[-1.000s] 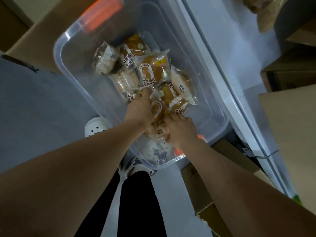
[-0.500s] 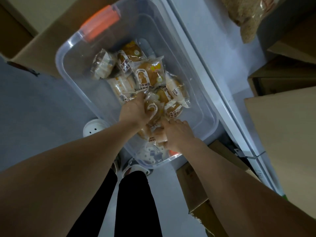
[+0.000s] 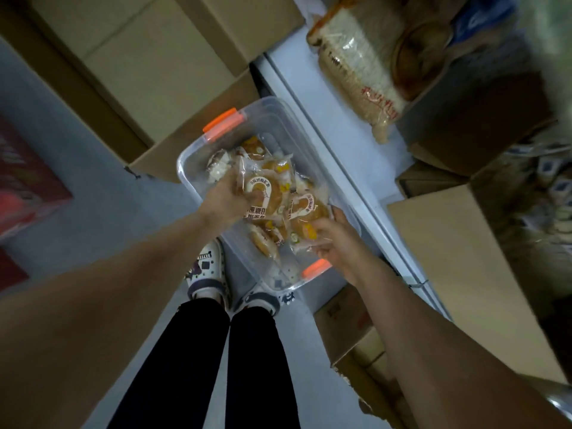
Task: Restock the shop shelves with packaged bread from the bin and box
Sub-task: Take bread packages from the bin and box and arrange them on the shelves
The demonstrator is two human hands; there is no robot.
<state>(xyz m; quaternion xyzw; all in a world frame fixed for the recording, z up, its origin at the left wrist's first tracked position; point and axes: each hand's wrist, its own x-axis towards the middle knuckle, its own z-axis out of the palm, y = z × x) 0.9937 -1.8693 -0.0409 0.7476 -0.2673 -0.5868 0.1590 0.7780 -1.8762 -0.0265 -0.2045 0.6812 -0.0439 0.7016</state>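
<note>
The left hand (image 3: pixel 223 198) grips a bread packet (image 3: pixel 266 189) over the clear bin (image 3: pixel 186 164). The right hand (image 3: pixel 339 244) grips a second packet (image 3: pixel 306 212). The bin sits between a cardboard box (image 3: pixel 173 66) and the white shelf ledge (image 3: pixel 339 128). Wrappers hide the fingertips.

Both arms bare, stretched forward and down. Left hand (image 3: pixel 223 198) curled round bread packet (image 3: pixel 266 193) (thumb not discernible). Right hand (image 3: pixel 335 243) just right of that grip, fingers clutching second packet (image 3: pixel 305 216) at its near edge.

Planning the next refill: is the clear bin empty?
Not empty: bread packets lie in the clear bin beneath those the left hand and right hand grip.
</note>
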